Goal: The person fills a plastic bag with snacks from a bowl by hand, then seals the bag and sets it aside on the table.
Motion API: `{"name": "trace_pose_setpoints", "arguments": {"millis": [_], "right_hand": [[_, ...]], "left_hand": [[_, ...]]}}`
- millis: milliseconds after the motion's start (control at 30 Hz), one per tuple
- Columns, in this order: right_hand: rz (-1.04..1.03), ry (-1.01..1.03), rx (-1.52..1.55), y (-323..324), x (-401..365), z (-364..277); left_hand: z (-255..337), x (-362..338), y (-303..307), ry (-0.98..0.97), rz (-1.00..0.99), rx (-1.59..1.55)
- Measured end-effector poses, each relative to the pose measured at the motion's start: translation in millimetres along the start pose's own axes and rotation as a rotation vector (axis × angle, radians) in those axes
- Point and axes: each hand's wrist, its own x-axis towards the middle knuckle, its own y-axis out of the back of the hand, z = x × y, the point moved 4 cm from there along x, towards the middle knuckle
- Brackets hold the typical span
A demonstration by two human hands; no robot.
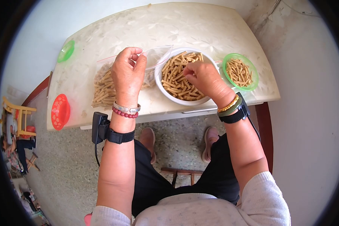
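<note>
My left hand [129,73] is curled at the opening of a clear zip bag [156,56], its thumb and fingertips pinching the film. Short tan sticks [103,88] fill the lower part of this bag, left of and partly under my left hand. A white bowl [159,83], heaped with the same sticks [177,88], stands right of the bag. Over the bowl's right side, my right hand [202,78] is closed in a pinch, with sticks at its fingertips; how many it holds is hidden.
A green basket [255,77] with more sticks stands right of the bowl, beside a partly hidden piece of clear plastic with a red strip. An empty red basket [60,112] and a green dish [66,51] lie on the table's left. A person sits at far left, near a wooden chair [20,116].
</note>
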Motion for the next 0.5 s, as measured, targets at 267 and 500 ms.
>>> {"name": "trace_pose_setpoints", "arguments": {"millis": [267,500], "right_hand": [[-0.037,-0.032,-0.226,-12,-4,10],[0.061,0.023,-0.328,-24,-5,-4]], "left_hand": [[4,-2,1,-0.090,0.112,-0.050],[37,-14,1,-0.372,0.159,0.026]]}}
